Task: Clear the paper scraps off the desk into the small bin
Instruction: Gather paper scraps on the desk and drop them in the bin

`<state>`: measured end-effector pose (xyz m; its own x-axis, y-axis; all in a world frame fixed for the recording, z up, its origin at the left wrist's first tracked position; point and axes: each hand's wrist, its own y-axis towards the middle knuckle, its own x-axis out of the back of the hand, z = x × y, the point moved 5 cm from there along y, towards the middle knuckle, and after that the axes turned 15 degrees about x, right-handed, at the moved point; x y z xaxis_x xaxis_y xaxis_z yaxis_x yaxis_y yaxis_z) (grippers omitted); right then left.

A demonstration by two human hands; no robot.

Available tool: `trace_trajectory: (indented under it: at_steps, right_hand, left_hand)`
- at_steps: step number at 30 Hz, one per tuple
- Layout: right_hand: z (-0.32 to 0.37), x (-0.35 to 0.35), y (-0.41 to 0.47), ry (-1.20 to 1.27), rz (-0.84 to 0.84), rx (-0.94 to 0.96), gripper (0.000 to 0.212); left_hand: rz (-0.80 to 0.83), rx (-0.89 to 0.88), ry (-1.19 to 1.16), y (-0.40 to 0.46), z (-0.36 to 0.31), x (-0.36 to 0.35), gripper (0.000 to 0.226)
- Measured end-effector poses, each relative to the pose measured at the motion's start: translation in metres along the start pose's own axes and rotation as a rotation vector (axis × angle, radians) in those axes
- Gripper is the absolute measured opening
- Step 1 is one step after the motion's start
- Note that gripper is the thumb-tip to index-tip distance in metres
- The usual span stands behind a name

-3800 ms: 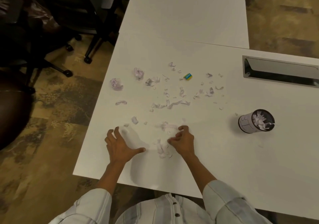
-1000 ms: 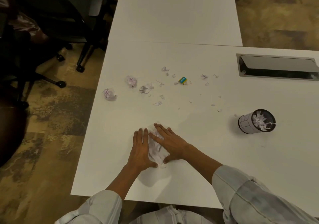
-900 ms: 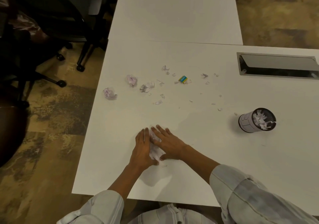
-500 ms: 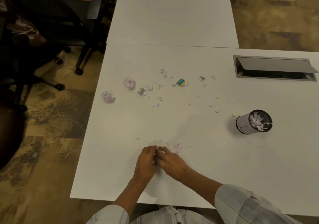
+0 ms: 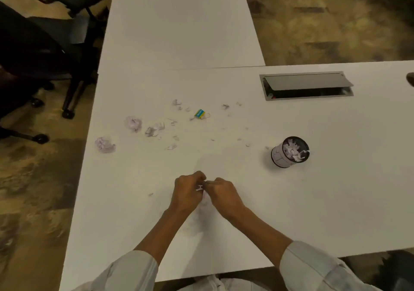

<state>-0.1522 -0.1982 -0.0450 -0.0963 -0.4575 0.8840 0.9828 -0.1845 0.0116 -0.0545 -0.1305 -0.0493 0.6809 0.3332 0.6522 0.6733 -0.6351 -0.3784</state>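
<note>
The left hand (image 5: 187, 193) and the right hand (image 5: 224, 195) met knuckle to knuckle just above the near part of the white counter (image 5: 134, 201), both curled closed around a small wad of paper scraps (image 5: 199, 187). Only a pale sliver of that wad showed between the fingertips; the rest was hidden inside the two fists, so how much each hand gripped could not be told. Under the wrists the counter looked faintly smudged, too blurred to make out.

At nine o'clock from the hands lay one tiny scrap (image 5: 150, 194). Toward eleven o'clock, well apart, sat two crumpled paper balls, one near the counter's left edge (image 5: 104, 144) and one farther back (image 5: 133, 123), with a torn grey-white clump (image 5: 154, 130) just beside the second. At twelve o'clock a loose scatter of small bits (image 5: 174, 137) ran across the counter, and among them a small blue-and-yellow item (image 5: 200, 113), its print unreadable.

At two o'clock stood the small bin (image 5: 290, 152), a pale cylinder with a dark rim, tipped toward the camera by the lens and already holding white shreds. Behind it, a recessed cable hatch (image 5: 307, 85) had its grey lid raised. Black office chairs (image 5: 44, 51) were cut off at the left edge, and both pale sleeves (image 5: 313, 268) ran out of the bottom.
</note>
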Motion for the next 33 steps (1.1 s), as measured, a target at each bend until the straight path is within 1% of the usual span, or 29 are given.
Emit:
trace_trajectory:
  at_steps: [3, 5, 8, 10, 12, 14, 18, 20, 22, 26, 28, 30, 33]
  right_hand:
    - [-0.04, 0.055, -0.014, -0.01, -0.133, -0.135, 0.018]
    - [-0.071, 0.091, -0.028, 0.033, -0.251, -0.221, 0.019]
    - [-0.121, 0.139, -0.055, 0.084, -0.401, -0.326, 0.018]
    - [-0.155, 0.161, -0.071, 0.091, -0.444, -0.41, 0.015]
    - [-0.185, 0.175, -0.083, 0.133, -0.483, -0.501, 0.01]
    - [-0.209, 0.182, -0.09, 0.182, -0.522, -0.582, 0.002]
    - [-0.236, 0.177, -0.095, 0.279, -0.565, -0.645, 0.011]
    - [-0.24, 0.174, -0.094, 0.324, -0.557, -0.66, 0.019]
    - [-0.24, 0.171, -0.092, 0.339, -0.524, -0.647, 0.026]
    - [-0.234, 0.17, -0.092, 0.32, -0.441, -0.579, 0.022]
    - [-0.233, 0.171, -0.096, 0.314, -0.404, -0.551, 0.032]
    - [-0.234, 0.17, -0.102, 0.315, -0.382, -0.537, 0.044]
    - [-0.233, 0.169, -0.111, 0.316, -0.462, -0.539, 0.049]
  left_hand:
    - [-0.043, -0.117, -0.014, 0.015, -0.068, -0.012, 0.023]
    - [-0.04, -0.175, -0.049, 0.025, -0.113, -0.025, 0.022]
    - [0.02, -0.249, -0.096, 0.042, -0.181, -0.056, 0.02]
    - [0.064, -0.285, -0.135, 0.053, -0.219, -0.079, 0.017]
    - [0.112, -0.273, -0.168, 0.065, -0.242, -0.103, 0.014]
    - [0.143, -0.245, -0.167, 0.076, -0.252, -0.125, 0.013]
    - [0.152, -0.204, -0.154, 0.091, -0.257, -0.15, 0.017]
    - [0.199, -0.185, -0.136, 0.095, -0.256, -0.155, 0.024]
    - [0.28, -0.198, -0.112, 0.095, -0.255, -0.156, 0.036]
    - [0.459, -0.252, -0.065, 0.087, -0.252, -0.152, 0.072]
    - [0.518, -0.241, -0.085, 0.083, -0.248, -0.15, 0.084]
    - [0.554, -0.223, -0.123, 0.081, -0.243, -0.148, 0.093]
    - [0.551, -0.168, -0.182, 0.075, -0.235, -0.145, 0.093]
